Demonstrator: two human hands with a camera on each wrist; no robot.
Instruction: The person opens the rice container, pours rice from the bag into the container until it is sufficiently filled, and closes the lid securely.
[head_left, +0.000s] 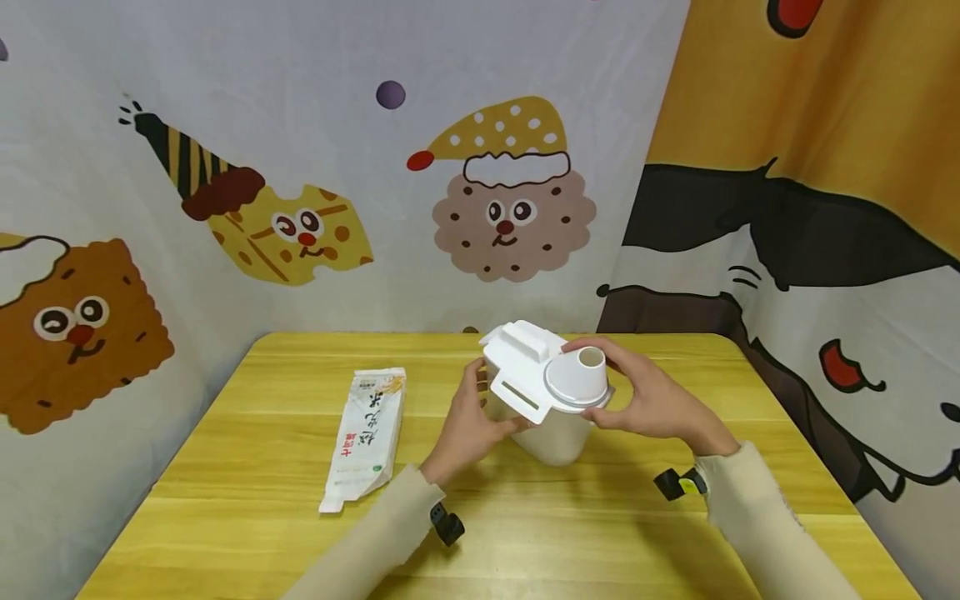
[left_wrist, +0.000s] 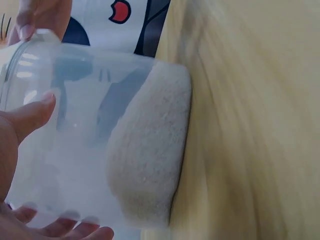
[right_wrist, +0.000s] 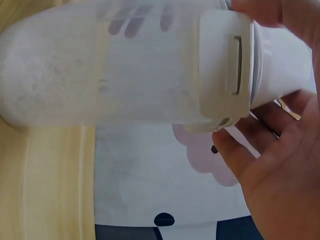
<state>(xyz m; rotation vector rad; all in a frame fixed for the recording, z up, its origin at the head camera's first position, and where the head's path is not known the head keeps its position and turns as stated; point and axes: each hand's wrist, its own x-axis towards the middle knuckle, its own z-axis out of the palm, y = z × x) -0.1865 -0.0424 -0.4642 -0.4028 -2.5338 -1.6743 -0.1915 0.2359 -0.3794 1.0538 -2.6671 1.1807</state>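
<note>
A translucent plastic storage container [head_left: 558,442] stands on the table with pale grainy contents [left_wrist: 150,145] heaped unevenly at its bottom. On its top is a white lid [head_left: 517,367] with a slot, a raised handle and a round spout-like cap [head_left: 573,379]. My left hand [head_left: 468,429] grips the container's left side, thumb on the near wall and fingers around the far side. At the right end, my right hand [head_left: 648,396] holds the lid's rim between thumb and fingers, spread around the cap. Part of the right fingers is hidden behind the cap.
A crumpled white packet [head_left: 367,437] with black and red printed characters lies on the wooden table [head_left: 255,433], left of the container. A curtain [head_left: 420,292] with cartoon figures hangs behind the table and along its sides.
</note>
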